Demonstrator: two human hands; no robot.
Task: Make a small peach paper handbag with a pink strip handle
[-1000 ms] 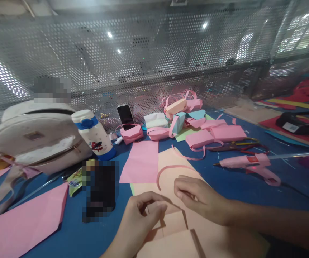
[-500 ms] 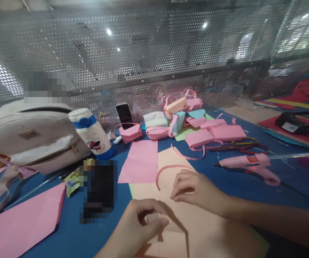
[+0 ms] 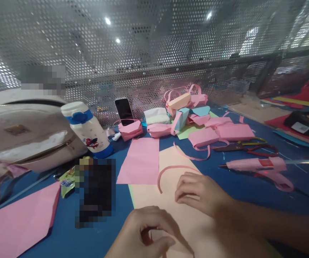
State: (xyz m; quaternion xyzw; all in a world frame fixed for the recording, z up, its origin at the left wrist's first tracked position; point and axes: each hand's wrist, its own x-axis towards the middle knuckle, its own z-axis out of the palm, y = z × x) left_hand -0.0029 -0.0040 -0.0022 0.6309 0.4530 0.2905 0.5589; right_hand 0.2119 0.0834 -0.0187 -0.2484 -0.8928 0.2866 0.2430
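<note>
My left hand (image 3: 149,233) is closed at the bottom, thumb and fingers curled round a folded peach paper piece (image 3: 157,234). Most of that piece is hidden by the hand or cut off by the frame edge. Just above and to the right, my right hand (image 3: 201,195) has its fingers bent together over a large peach sheet (image 3: 143,195); what they hold, if anything, is hidden. A curved pink paper strip (image 3: 167,170) runs up to the back of my right hand. Beyond it, a pink sheet (image 3: 139,161) overlaps the peach one.
A pink glue gun (image 3: 264,166) and scissors (image 3: 237,146) lie right. Small paper bags (image 3: 233,132) cluster behind. At left are a backpack (image 3: 28,139), a bottle (image 3: 87,130), a snack packet (image 3: 67,182) and a pink sheet (image 3: 17,222). A phone (image 3: 124,111) leans on the mesh panel.
The view has shifted slightly. Both hands sit a little lower and further right in the picture, and less of the folded peach paper shows. The fingers keep nearly the same pose.
</note>
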